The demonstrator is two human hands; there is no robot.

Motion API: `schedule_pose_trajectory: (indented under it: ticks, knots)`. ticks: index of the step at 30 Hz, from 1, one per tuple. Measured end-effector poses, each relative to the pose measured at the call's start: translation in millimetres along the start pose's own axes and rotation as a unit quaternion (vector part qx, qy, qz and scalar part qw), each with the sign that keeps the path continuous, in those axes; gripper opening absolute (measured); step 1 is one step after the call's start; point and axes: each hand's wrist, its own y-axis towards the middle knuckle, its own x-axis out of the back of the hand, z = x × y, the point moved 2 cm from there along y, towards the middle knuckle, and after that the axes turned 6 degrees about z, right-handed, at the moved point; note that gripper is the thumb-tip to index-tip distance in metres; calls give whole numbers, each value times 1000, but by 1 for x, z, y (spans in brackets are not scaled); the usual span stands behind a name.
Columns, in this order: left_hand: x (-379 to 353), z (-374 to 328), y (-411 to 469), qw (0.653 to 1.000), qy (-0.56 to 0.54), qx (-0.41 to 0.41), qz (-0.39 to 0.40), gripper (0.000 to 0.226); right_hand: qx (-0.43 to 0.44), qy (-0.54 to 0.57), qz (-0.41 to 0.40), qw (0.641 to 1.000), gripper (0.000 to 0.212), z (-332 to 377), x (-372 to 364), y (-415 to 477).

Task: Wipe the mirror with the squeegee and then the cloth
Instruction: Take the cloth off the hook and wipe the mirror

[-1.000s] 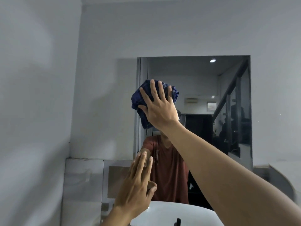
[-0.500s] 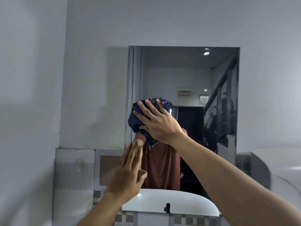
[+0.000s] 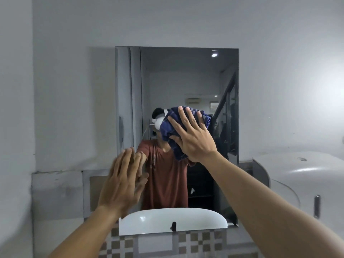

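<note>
A rectangular mirror hangs on the grey wall ahead. My right hand presses a bunched dark blue cloth flat against the glass near the mirror's middle, fingers spread over it. My left hand rests flat against the mirror's lower left edge, fingers together and holding nothing. No squeegee is in view.
A white basin shows at the mirror's bottom edge, above a band of brown and white checked tiles. A white curved fixture sits at the right. Grey walls close in on the left and above.
My right hand has slid the cloth down from the mirror's upper left and then rightward toward the middle. My left hand has stayed at the lower left edge.
</note>
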Motion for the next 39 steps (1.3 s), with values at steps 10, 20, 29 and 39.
schedule_pose_trajectory:
  ticks: [10, 20, 29, 39]
  knots:
    - [7, -2, 35, 998, 28, -24, 50, 95, -155, 43, -26, 987, 62, -51, -1, -14]
    - [11, -6, 35, 998, 43, -27, 38, 85, -276, 100, -46, 955, 62, -64, -13, -49]
    - [29, -9, 50, 999, 38, -26, -7, 64, -296, 117, 4, 948, 69, -37, -26, -94]
    - [59, 10, 111, 998, 12, -20, -58, 64, -220, 95, 23, 971, 69, 16, -34, -92]
